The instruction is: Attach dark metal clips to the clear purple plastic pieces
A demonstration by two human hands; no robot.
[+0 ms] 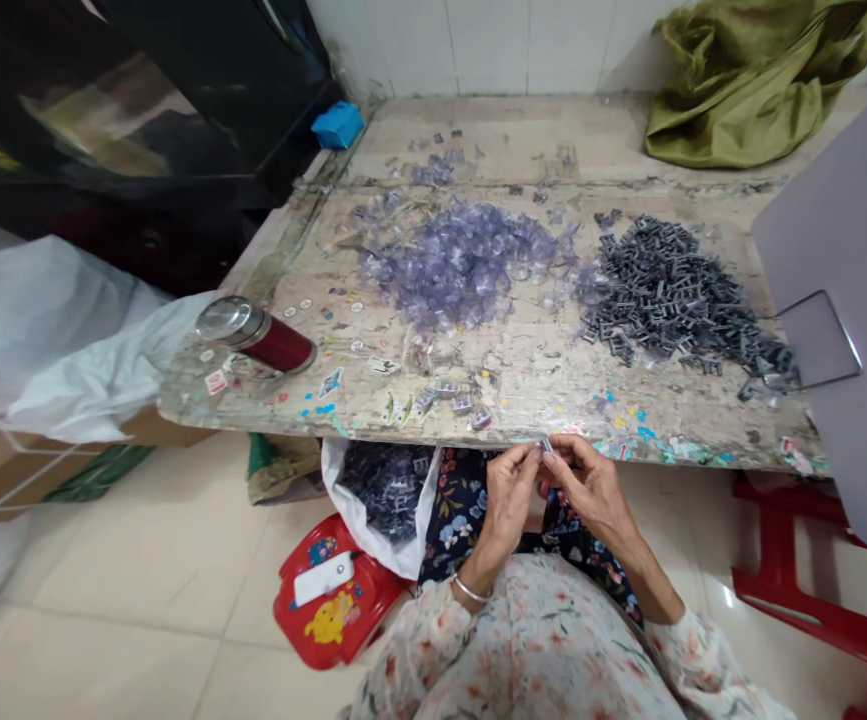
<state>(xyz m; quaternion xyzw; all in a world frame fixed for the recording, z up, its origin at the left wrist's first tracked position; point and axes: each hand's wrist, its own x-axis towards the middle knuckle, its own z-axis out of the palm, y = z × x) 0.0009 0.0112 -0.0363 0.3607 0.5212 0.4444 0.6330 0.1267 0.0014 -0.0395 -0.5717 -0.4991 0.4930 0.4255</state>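
At the front edge of the worn wooden table, the left hand and right hand are both curled nearly closed, fingertips pinching one small grey plastic part. On the table, clear plastic pieces lie heaped mid-surface, grey plastic parts at its right; a white sack sits below its front edge.

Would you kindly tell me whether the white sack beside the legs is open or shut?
Open: the white sack has its rim spread around dark pieces.
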